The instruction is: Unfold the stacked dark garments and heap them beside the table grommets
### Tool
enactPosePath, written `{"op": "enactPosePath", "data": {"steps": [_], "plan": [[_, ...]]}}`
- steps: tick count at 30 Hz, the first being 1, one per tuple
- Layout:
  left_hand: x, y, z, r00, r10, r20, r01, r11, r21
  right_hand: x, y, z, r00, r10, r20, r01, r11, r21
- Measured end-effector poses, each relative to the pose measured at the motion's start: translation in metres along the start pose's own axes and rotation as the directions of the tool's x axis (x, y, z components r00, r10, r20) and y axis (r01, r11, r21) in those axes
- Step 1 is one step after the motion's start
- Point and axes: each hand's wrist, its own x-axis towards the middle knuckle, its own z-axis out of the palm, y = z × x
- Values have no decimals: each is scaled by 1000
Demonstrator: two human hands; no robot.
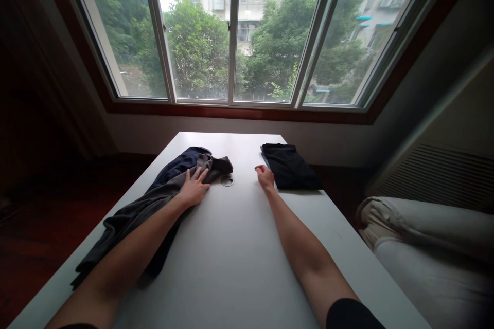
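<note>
The left hand (195, 187) lies palm down with its fingers spread and loose, pressed flat on a dark grey garment (154, 206) and gripping none of it that I can see. That garment is directly under the hand, its bunched end reaching a little past the fingertips and the rest trailing back toward the person along the outer side of the left forearm. A navy garment (170, 166) lies beside and partly beneath the grey one, to the left of the hand and slightly beyond it. More dark cloth (162, 256) shows nearer the person, on the inner side of the same forearm. The right hand (264, 177) has its fingers bent inward; I cannot tell how tightly they close or whether they pinch anything. Just to its right is a flat, folded stack of black clothing (292, 167); whether the hand touches its edge is unclear. Between the two hands, nearer the left, a round fitting (227, 180) is set in the white table (231, 252), which carries all the cloth. Past both hands, beyond the table's far edge, stands a wide window (233, 51) with trees outside. Well to the right of the right hand, off the table, sit thick off-white cushions (436, 257).
</note>
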Motion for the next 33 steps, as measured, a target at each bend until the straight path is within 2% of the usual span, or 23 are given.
{"op": "enactPosePath", "data": {"steps": [2, 3, 5, 7, 8, 12, 16, 18, 22, 24, 26, 28, 31, 33], "plan": [[12, -19, 8, 982, -189, -17, 189, 982, -6, 2, 3, -4, 1000, 5, -24, -6, 999, -43], [16, -29, 12, 956, -291, -46, 290, 957, -27, 2, 5, -5, 999, 8, -31, -10, 998, -57], [19, -47, 21, 877, -465, -117, 457, 885, -90, 4, 7, -4, 999, -1, -45, -2, 998, -70], [19, -59, 32, 816, -547, -185, 529, 837, -139, 6, 8, -1, 997, -39, -60, 34, 997, -75], [19, -62, 37, 810, -546, -214, 527, 837, -146, 7, 8, 1, 995, -65, -70, 59, 995, -81], [18, -66, 57, 834, -450, -318, 435, 892, -121, 16, 7, 4, 975, -145, -169, 114, 977, -178], [17, -63, 62, 813, -363, -455, 348, 930, -120, 32, 15, -7, 947, -95, -306, -15, 941, -337], [16, -56, 62, 821, -279, -499, 260, 959, -110, 40, 25, -16, 938, -95, -333, -67, 894, -443], [16, -33, 62, 855, -102, -508, 64, 994, -93, 50, 45, -33, 960, -136, -246, -70, 732, -677], [16, -23, 64, 869, -40, -494, -7, 996, -92, 53, 49, -39, 977, -121, -174, -44, 686, -726], [16, -18, 67, 882, 9, -472, -65, 993, -102, 56, 47, -46, 988, -89, -128, -30, 695, -718], [17, -18, 70, 893, 37, -449, -101, 988, -118, 60, 41, -52, 991, -38, -130, -59, 744, -665], [18, -23, 74, 900, 34, -436, -111, 982, -154, 65, 26, -60, 967, 55, -247, -173, 857, -486], [20, -25, 76, 899, 17, -438, -110, 976, -188, 65, 13, -63, 940, 82, -332, -190, 932, -309]]}}
